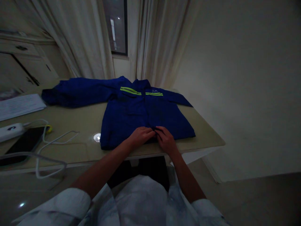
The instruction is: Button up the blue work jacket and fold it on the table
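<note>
A blue work jacket (131,110) with yellow-green reflective stripes lies flat on a beige table (77,144), front up, one sleeve stretched out to the left. My left hand (141,135) and my right hand (166,138) meet at the jacket's bottom hem, at the front opening near the table's front edge. Both hands have their fingers bent and pinched on the fabric there. What exactly sits between the fingertips is too dark to make out.
On the left of the table lie a dark phone (23,142), a white power bank (10,131), white cables (50,139) and a sheet of paper (20,106). Curtains (150,44) and a window stand behind; a cabinet (21,62) is at far left.
</note>
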Tool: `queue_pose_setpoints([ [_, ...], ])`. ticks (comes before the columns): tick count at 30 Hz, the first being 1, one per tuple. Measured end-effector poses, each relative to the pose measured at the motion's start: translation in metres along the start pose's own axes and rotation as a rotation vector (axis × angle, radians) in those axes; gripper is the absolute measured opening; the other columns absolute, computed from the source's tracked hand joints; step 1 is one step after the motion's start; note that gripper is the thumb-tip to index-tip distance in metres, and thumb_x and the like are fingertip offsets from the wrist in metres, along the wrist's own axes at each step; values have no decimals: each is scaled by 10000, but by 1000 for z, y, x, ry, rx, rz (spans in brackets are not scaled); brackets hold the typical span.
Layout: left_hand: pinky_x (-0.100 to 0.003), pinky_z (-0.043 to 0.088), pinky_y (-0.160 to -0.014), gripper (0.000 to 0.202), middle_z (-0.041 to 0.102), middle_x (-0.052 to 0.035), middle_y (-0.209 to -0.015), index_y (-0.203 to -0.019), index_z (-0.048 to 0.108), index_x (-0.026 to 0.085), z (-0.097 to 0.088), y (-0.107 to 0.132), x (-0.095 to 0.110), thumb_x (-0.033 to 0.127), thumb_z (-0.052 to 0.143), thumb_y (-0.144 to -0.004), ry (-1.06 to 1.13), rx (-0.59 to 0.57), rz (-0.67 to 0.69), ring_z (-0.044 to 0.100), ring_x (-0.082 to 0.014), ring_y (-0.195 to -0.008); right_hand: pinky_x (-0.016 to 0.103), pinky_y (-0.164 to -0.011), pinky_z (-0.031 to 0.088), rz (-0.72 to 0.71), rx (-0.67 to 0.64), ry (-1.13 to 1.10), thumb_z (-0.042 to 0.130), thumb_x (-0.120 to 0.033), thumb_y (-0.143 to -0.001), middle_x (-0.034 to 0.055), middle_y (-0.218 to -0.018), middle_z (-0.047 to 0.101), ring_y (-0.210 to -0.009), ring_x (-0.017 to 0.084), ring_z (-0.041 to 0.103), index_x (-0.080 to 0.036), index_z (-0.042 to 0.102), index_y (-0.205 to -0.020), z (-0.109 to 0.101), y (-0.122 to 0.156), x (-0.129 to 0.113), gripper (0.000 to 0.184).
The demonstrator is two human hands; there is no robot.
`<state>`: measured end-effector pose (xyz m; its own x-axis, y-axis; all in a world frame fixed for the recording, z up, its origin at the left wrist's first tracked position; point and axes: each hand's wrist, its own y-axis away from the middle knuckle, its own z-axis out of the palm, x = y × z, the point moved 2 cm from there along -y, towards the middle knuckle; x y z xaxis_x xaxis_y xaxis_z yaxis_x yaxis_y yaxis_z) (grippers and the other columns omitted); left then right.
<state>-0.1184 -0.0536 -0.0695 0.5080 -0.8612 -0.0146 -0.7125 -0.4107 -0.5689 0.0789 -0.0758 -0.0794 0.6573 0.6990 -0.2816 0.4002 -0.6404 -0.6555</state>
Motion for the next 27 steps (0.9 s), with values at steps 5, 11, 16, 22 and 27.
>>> queue_pose_setpoints([
  [5, -290, 451, -691, 232, 679, -26, -911, -1012, 658, 184, -2, 0, 1, 200, 441, -1090, -50, 46, 2, 621, -156, -747, 462, -1079, 566, -39, 25, 38, 499, -163, -1035, 146, -1315, 677, -1223, 268, 653, -194, 709, -1286, -1, 1, -3, 328],
  [11, -290, 428, -667, 219, 672, -34, -894, -998, 658, 181, 1, 2, 1, 197, 457, -1083, -71, 40, -32, 592, -156, -715, 452, -1056, 572, -80, 30, 83, 505, -146, -1023, 150, -1307, 687, -1198, 268, 663, -184, 710, -1287, -3, -2, -8, 337],
  [16, -280, 426, -658, 267, 665, -22, -811, -930, 641, 176, 5, 2, 0, 247, 450, -1101, -73, 92, -43, 601, -145, -681, 445, -1032, 579, -101, 19, 143, 498, -149, -1034, 156, -1298, 695, -1181, 271, 669, -170, 711, -1287, -3, 0, -8, 331],
  [22, -278, 456, -697, 289, 685, -37, -846, -1001, 647, 162, 1, 2, 2, 225, 389, -1114, -54, 81, 29, 645, -152, -744, 457, -1036, 575, -84, -9, 176, 460, -145, -1049, 153, -1326, 685, -1194, 273, 665, -186, 713, -1293, 0, 1, -5, 354],
  [27, -296, 484, -720, 249, 672, -53, -865, -1037, 645, 143, -1, 1, 3, 156, 402, -1088, -71, 55, 83, 653, -167, -779, 449, -1036, 576, -90, -28, 182, 464, -145, -1052, 159, -1319, 688, -1187, 270, 667, -179, 723, -1282, 1, 1, -4, 348],
])
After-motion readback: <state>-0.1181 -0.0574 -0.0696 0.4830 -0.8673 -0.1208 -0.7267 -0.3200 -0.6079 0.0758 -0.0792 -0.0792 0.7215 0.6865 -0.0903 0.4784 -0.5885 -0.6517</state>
